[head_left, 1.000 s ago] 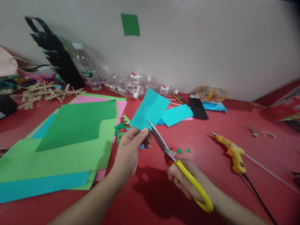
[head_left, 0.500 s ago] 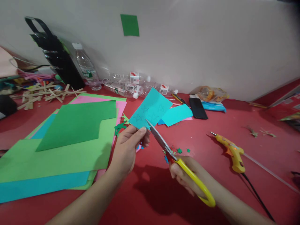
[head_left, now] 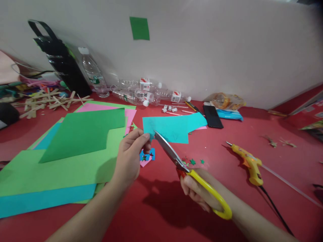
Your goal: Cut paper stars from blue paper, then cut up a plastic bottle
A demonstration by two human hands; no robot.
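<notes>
My left hand pinches the lower left corner of a bright blue sheet of paper with faint star outlines drawn on it. In my right hand is a pair of scissors with yellow and red handles. The blades look nearly closed, and their tip is at the paper's edge close to my left fingertips. Small cut paper stars in green and red lie beneath the scissors. Blue and pink paper scraps with little stars on them rest just right of my left hand.
Stacked coloured sheets cover the left side. A yellow glue gun with its cord lies at the right. Along the wall are plastic bottles, a black flask, wooden sticks and a phone.
The blue sheet has turned clockwise, its free end swinging down to the right. My left hand has shifted slightly left, uncovering the scraps beside it. The scissors have barely moved.
</notes>
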